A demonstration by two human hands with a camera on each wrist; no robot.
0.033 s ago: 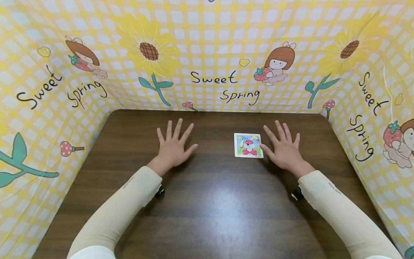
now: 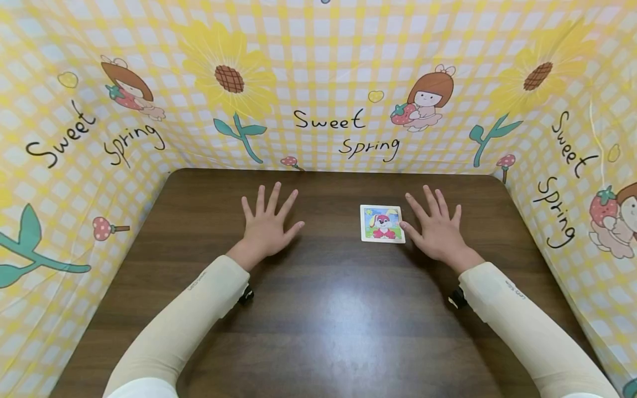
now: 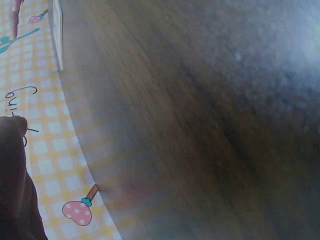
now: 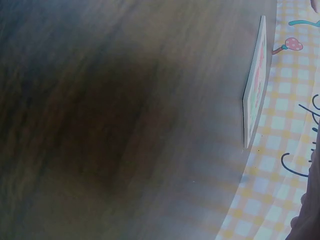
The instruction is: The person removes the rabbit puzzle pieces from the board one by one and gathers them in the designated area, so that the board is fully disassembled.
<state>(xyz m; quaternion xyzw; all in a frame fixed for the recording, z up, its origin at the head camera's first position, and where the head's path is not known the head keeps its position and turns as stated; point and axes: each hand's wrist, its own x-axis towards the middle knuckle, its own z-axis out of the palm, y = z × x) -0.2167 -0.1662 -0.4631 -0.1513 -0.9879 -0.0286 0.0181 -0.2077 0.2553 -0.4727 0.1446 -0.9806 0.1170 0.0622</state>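
Observation:
A flat square picture board (image 2: pixel 382 224) with a white border lies on the dark wooden table, a pink cartoon animal with long yellow ears printed on it. In the right wrist view the board (image 4: pixel 255 87) appears nearly edge-on. My right hand (image 2: pixel 438 229) is just right of it, palm down with fingers spread; its thumb tip overlaps the board's right edge in the head view, though the wrist view shows no contact. My left hand (image 2: pixel 267 226) stays farther left, fingers spread, holding nothing. Part of the left hand (image 3: pixel 15 180) shows in its own wrist view.
The brown wooden table (image 2: pixel 318 309) has rounded far corners. Yellow checked cloth (image 2: pixel 318 66) printed with flowers, figures and lettering rises along its back and both sides. Black wrist devices (image 2: pixel 457 298) sit under the pale sleeves.

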